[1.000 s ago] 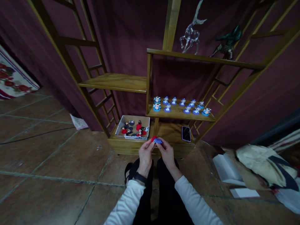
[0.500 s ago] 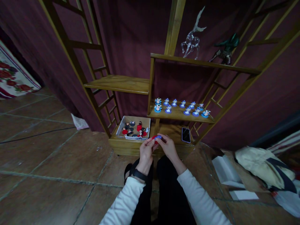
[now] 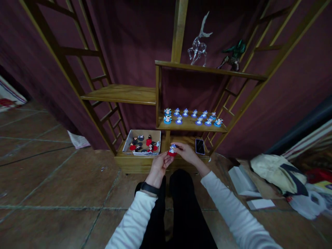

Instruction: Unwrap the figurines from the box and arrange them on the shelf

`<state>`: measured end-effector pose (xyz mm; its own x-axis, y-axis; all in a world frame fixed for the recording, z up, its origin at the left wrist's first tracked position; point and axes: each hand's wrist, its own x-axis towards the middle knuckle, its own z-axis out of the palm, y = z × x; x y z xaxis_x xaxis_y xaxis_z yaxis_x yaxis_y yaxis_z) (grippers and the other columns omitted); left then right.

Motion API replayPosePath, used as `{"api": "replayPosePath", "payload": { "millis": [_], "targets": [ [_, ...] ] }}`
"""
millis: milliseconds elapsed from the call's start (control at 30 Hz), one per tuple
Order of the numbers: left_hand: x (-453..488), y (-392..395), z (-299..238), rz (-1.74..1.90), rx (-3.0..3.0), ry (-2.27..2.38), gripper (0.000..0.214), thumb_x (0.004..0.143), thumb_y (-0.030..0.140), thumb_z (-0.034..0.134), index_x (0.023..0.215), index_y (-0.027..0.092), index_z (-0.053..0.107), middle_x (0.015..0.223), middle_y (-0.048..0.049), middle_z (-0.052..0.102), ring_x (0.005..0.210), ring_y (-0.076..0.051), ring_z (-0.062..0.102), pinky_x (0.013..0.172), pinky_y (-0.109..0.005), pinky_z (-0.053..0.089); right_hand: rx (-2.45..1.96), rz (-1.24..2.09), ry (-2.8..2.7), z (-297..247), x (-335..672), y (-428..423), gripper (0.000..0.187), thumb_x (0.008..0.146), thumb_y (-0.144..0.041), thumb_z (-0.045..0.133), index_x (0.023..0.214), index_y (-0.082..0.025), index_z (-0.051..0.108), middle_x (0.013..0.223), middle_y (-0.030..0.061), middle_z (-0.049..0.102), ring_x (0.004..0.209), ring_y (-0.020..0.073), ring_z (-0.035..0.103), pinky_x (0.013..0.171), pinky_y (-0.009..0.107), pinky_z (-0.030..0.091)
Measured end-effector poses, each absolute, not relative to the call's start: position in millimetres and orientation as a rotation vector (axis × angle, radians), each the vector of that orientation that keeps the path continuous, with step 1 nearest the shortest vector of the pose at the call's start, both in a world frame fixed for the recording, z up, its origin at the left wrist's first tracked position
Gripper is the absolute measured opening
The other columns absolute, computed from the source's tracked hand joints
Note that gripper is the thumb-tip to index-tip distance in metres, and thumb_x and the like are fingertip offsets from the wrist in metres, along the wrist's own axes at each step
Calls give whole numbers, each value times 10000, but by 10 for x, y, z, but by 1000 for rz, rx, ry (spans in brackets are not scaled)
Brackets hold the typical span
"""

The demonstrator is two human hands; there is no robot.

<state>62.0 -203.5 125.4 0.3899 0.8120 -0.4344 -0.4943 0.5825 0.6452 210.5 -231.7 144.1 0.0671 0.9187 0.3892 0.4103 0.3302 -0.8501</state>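
Observation:
Between my two hands, in front of the low shelf, is a small figurine point(image 3: 172, 149) with a purple-and-white body on a red round base. My left hand point(image 3: 159, 164) pinches the red base from the left and below. The fingers of my right hand point(image 3: 183, 152) close on the figurine's upper right side. Left of my hands, a cardboard box point(image 3: 126, 149) holds several figurines on red and dark bases, some lying over. Above my hands, several purple, white and blue figurines point(image 3: 179, 119) stand in two rows on the middle shelf point(image 3: 190, 127).
A phone point(image 3: 200, 146) lies on the low shelf to the right. On the upper shelf stand a clear deer ornament point(image 3: 199, 48) and a dark green figure point(image 3: 234, 55). Grey-white cartons point(image 3: 243, 181) and a cream bag point(image 3: 275, 173) lie on the floor at right.
The figurine has turned from lying sideways to upright, its red base now below. My view has shifted to the right, so the shelves appear further left.

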Motion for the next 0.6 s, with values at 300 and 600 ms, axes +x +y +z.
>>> {"api": "replayPosePath", "payload": {
  "millis": [300,600],
  "targets": [
    [627,-2046,1198,887,473,727,129,714,9,635,815,83,667,729,-77,699,647,-122,661,701,-238,550,-1201,761,-1444,1297,2118,-2332,401,726,-298,637,1118,-221,607,937,22,696,828,157,651,787,325,517],
    [489,-2037,916,890,488,752,287,688,-6,660,951,107,654,828,-82,700,712,-131,666,777,-281,543,-1143,988,-1283,883,1928,-2352,397,660,-334,694,1022,-183,630,971,35,684,880,176,633,843,342,483]
  ]
}}
